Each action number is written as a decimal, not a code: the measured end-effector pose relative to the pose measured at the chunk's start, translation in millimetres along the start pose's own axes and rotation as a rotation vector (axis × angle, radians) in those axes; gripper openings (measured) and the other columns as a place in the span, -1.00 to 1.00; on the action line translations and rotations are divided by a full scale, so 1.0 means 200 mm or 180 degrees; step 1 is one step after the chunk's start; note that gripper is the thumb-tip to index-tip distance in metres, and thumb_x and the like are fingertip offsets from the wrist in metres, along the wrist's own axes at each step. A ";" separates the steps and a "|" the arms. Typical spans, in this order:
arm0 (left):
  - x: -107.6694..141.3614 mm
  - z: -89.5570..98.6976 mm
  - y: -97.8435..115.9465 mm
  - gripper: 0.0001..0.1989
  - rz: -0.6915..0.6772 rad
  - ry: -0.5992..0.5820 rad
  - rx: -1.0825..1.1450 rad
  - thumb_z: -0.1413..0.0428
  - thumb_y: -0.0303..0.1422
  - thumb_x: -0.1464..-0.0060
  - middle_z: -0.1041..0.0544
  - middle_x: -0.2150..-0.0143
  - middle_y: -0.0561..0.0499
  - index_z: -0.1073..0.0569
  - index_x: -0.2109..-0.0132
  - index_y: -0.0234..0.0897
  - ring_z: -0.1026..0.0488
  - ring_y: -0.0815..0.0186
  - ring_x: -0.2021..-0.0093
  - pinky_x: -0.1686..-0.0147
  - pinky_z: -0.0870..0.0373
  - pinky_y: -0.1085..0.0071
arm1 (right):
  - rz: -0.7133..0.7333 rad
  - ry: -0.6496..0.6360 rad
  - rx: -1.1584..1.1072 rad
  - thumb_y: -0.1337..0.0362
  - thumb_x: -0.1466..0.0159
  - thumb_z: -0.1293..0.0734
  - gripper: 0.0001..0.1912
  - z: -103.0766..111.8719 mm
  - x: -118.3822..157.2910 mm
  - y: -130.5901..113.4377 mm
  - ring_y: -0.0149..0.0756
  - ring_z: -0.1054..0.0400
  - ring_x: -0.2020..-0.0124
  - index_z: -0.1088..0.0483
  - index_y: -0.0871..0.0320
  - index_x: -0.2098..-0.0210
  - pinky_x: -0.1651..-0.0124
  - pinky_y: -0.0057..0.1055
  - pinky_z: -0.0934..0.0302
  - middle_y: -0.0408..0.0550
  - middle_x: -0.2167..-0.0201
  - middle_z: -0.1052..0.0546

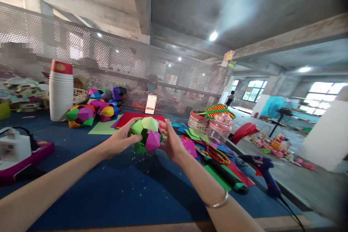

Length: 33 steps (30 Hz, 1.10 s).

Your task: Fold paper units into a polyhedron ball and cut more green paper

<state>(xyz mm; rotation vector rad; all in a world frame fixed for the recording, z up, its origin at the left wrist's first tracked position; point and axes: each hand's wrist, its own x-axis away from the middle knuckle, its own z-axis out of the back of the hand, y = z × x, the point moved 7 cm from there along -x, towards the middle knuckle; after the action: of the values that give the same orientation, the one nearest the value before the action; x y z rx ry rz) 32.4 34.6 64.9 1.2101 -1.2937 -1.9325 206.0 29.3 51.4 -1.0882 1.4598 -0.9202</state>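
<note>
1. Your blue surface [122, 203] carries loose coloured sheets [189, 148], seemingly unused.
2. At its back left, several multicoloured balls [81, 115] sit grouped, apparently finished.
3. The faceted ball [147, 135] between your palms, raised over the surface, looks mostly formed; whether panels are lacking, I cannot tell.
4. Your left hand [122, 138] grips its left side, thumb nearest you; your right hand [173, 144] cups the right side, palm inward.

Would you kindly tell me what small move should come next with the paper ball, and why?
Perhaps turn the paper ball slightly to inspect it: the left hand grips one side, the right hand is beside the other, and its far side is hidden.
</note>
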 end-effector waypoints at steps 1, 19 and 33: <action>0.01 0.00 0.01 -0.43 0.0053 -0.0035 0.0131 -0.23 -0.22 -0.05 -0.55 -0.06 -0.08 -0.32 -0.20 -0.14 -0.51 0.07 -0.05 0.00 -0.49 0.21 | -0.0352 -0.0333 -0.0220 -0.35 -0.27 -0.23 -0.34 -0.05 0.02 0.02 -0.15 -0.48 0.26 -0.53 -0.02 -0.06 0.26 -0.19 -0.41 0.03 0.11 -0.60; 0.06 0.02 0.12 -0.52 -0.0889 0.0472 -0.1077 -0.11 -0.17 -0.26 -0.21 -0.36 -0.05 -0.27 -0.29 0.07 -0.16 -0.01 -0.39 -0.26 -0.31 0.03 | -0.0118 0.0125 -0.0197 -0.12 -0.26 -0.35 -0.53 -0.10 0.06 0.03 -0.15 -0.44 0.04 -0.46 0.00 -0.04 0.25 -0.39 -0.33 -0.06 0.00 -0.55; 0.07 -0.07 0.09 -0.64 -0.1230 0.0648 -0.1739 -0.08 -0.22 -0.33 -0.31 -0.17 -0.10 -0.23 -0.20 -0.10 -0.34 0.12 -0.16 -0.16 -0.37 0.09 | 0.1332 0.0288 0.1378 0.03 -0.35 -0.28 -0.61 -0.13 0.14 -0.10 -0.12 -0.30 -0.17 -0.43 -0.03 -0.12 -0.29 -0.07 -0.16 0.03 -0.09 -0.43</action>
<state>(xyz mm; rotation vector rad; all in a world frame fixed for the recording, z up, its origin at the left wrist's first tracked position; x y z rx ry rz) 36.9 9.7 74.5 1.3761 -0.3962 -2.1547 183.3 -3.3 67.0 -0.4078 1.4020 -0.9301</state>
